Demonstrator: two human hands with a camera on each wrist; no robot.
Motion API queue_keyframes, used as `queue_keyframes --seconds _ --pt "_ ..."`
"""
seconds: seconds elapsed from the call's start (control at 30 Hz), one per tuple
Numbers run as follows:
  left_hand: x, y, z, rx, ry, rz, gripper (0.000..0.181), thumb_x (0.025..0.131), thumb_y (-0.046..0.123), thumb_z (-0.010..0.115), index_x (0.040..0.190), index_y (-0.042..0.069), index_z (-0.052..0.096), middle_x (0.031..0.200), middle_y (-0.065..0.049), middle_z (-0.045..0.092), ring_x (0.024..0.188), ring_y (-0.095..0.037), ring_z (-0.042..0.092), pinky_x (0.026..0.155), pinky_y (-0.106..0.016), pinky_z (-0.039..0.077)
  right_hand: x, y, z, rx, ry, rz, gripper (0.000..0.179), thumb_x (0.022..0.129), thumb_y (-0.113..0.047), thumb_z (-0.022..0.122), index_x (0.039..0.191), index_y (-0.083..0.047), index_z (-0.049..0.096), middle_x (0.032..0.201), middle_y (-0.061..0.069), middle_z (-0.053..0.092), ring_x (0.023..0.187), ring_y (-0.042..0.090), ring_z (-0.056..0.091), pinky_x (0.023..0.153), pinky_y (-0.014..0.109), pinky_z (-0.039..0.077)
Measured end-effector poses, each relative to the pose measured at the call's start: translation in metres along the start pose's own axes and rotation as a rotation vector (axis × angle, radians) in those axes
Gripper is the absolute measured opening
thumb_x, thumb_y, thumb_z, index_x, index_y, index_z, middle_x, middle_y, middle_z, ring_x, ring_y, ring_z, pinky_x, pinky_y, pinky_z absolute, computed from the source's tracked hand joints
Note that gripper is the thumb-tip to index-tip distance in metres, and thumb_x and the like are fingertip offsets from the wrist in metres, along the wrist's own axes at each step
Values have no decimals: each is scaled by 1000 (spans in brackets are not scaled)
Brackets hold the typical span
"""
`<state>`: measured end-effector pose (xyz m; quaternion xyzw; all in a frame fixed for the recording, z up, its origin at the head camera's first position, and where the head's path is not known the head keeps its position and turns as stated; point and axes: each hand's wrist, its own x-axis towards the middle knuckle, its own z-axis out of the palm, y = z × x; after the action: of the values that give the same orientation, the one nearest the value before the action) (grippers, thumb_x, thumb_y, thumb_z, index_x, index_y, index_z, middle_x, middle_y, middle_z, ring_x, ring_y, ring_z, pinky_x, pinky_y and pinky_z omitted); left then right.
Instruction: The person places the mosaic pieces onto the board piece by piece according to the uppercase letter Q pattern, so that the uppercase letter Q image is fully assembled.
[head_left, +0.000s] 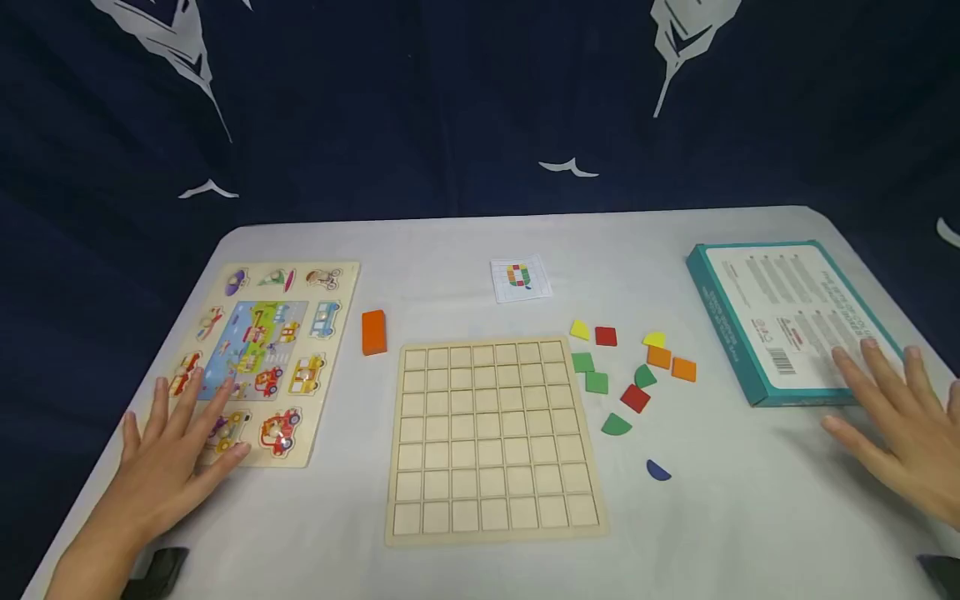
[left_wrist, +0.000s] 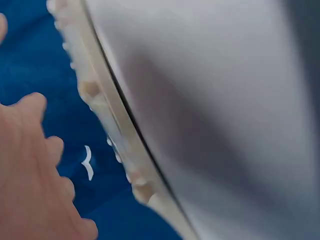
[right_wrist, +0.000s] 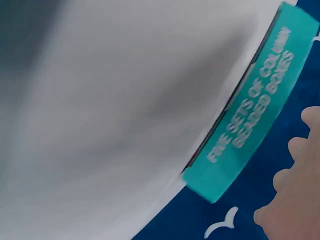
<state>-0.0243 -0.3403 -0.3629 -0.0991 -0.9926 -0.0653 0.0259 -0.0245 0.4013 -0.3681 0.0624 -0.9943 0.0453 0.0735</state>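
My left hand (head_left: 161, 458) is spread, fingers straight, over the near left corner of a wooden vehicle puzzle (head_left: 296, 329). In the left wrist view a gap shows between that hand (left_wrist: 35, 170) and the puzzle's edge (left_wrist: 120, 115). At the right, my other hand (head_left: 907, 429), also spread, hovers by the near edge of a teal and white box (head_left: 810, 292). The right wrist view shows the fingers (right_wrist: 300, 150) apart from the lettered box side (right_wrist: 245, 105). Neither hand holds anything.
A wooden grid board (head_left: 491, 442) lies at centre. Right of it are scattered red (head_left: 636, 397), green (head_left: 617, 425), orange (head_left: 684, 369), yellow (head_left: 580, 330) and blue (head_left: 658, 471) pieces. An orange block (head_left: 373, 332) and a pattern card (head_left: 521, 279) lie beyond the board.
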Motion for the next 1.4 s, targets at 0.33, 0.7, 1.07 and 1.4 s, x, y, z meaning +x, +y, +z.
queue_keyframes --seconds 0.33,0.7,1.07,1.4 --pt "24 19 -61 29 19 100 91 84 50 61 152 21 7 155 -7 -10 135 -30 -22 97 -60 -19 39 -36 -62 -119 16 -124 89 85 -73 27 151 -21 -3 153 14 -8 136 28 -19 102 58 -12" --pt "29 110 -75 -617 -32 394 112 65 6 83 151 14 11 156 -3 3 140 -26 5 105 -19 15 57 -127 -87 352 83 -226 65 84 -20 70 142 -11 41 150 10 27 138 27 17 100 64 17" --pt "38 135 -12 -776 -271 418 107 69 23 84 151 24 15 156 3 4 140 -21 6 107 -30 15 45 -154 -33 711 55 -227 51 78 4 72 125 -12 60 125 1 58 109 5 52 87 9 36" --pt "43 133 20 -823 -396 447 98 71 30 82 150 21 24 156 -3 3 139 -25 8 101 -57 23 46 -156 11 930 -147 -175 32 81 5 68 112 2 65 103 9 68 92 9 63 74 20 50"
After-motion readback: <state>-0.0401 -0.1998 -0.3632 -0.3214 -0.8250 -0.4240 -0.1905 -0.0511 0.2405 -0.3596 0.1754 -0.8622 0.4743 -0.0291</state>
